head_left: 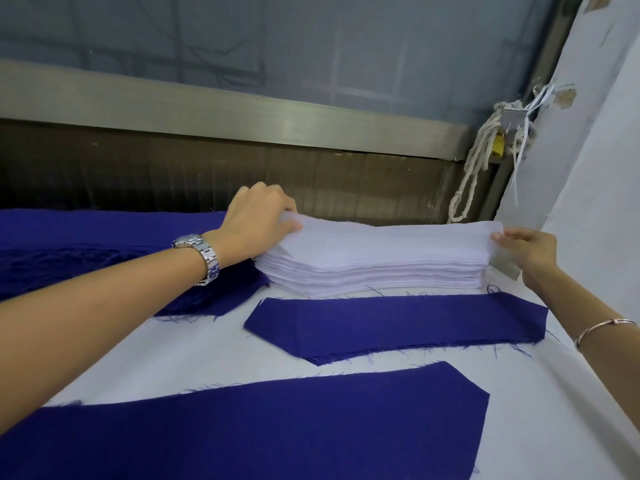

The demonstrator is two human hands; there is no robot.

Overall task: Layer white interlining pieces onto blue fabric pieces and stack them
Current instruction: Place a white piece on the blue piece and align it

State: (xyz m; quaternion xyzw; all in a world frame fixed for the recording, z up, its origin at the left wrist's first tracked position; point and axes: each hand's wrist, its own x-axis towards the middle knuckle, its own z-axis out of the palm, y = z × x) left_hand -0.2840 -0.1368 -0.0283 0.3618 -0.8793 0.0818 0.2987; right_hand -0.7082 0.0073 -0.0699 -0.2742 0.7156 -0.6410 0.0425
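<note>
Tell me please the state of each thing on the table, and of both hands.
left hand, pinches left end of top interlining piece
right hand, pinches its right end
top interlining piece, ends lifted off the interlining stack
interlining stack, neat, lying flat
middle blue piece, flat, uncovered
near blue piece, flat, uncovered

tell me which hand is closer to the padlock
Right. The right hand pinches one end of the top white sheet, below the padlock; the left hand holds the other end, far off to the padlock's lower left.
</note>
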